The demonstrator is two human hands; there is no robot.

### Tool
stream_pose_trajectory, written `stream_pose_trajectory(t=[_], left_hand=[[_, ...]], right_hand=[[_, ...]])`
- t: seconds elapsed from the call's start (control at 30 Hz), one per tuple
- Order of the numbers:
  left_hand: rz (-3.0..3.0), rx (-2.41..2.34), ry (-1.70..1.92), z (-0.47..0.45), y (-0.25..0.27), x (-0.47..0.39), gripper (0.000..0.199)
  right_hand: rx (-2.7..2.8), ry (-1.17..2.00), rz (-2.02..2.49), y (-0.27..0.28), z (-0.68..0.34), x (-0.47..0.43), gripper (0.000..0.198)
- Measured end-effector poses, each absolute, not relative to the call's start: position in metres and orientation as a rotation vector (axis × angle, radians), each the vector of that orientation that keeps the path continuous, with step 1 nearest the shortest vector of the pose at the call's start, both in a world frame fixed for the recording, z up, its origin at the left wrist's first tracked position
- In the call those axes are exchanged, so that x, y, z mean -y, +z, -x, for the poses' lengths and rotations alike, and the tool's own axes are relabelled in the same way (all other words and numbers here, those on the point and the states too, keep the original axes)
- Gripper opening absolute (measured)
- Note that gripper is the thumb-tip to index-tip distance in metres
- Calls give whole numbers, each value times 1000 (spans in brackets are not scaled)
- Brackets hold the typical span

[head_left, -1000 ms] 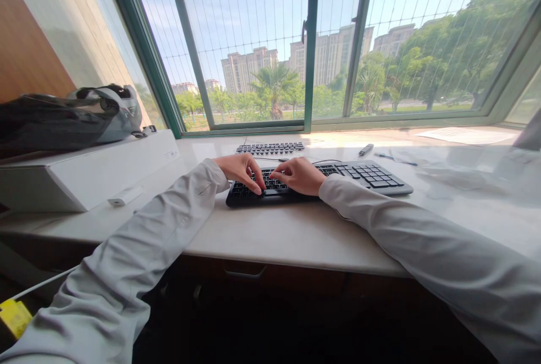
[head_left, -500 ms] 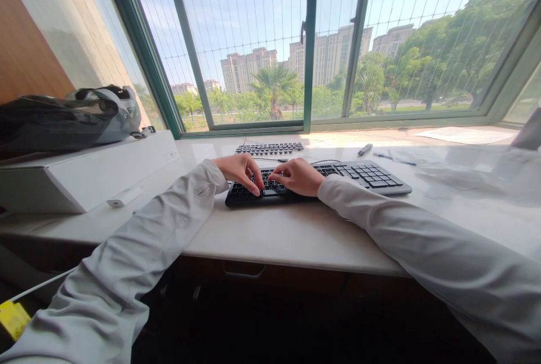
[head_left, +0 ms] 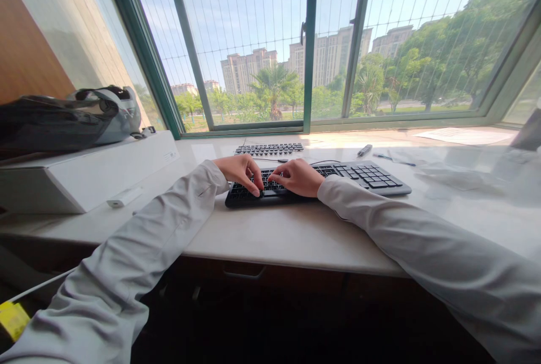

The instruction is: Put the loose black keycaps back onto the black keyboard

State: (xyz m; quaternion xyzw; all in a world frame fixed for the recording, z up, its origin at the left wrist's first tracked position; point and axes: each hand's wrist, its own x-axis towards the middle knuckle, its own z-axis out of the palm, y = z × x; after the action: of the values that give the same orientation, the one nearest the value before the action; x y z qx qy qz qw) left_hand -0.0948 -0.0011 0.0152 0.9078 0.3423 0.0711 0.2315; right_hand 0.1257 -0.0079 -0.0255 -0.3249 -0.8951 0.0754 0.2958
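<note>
A black keyboard (head_left: 384, 188) lies on the white desk, its number pad to the right and its middle partly covered by my hands. Over its left part, my left hand (head_left: 242, 170) points down with thumb and fingers drawn together at the front rows of keys. Whatever sits between those fingertips is too small to make out. My right hand (head_left: 299, 177) rests low across the middle of the keyboard, fingers bent and closed towards the thumb. Its fingertips touch the keys close to my left hand, and any small thing in them is hidden. Behind the keyboard, loose black keycaps (head_left: 269, 149) lie in rows.
A small dark-and-grey tool (head_left: 364, 150), a thin pen-like stick (head_left: 395, 159) and clear plastic (head_left: 459, 178) lie to the right. On the left, a white box (head_left: 88, 172) carries a dark bag (head_left: 63, 121). A window frame (head_left: 310, 60) rises behind the desk.
</note>
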Motion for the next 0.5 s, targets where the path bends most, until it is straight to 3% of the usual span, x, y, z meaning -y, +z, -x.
stream_pose_trajectory(t=[0.27, 0.5], left_hand=[[-2361, -966, 217, 96, 9, -3, 26], [-2343, -949, 248, 98, 5, -8, 27]], right_hand=[[2394, 198, 856, -25, -126, 9, 29], [2491, 102, 591, -25, -126, 14, 25]])
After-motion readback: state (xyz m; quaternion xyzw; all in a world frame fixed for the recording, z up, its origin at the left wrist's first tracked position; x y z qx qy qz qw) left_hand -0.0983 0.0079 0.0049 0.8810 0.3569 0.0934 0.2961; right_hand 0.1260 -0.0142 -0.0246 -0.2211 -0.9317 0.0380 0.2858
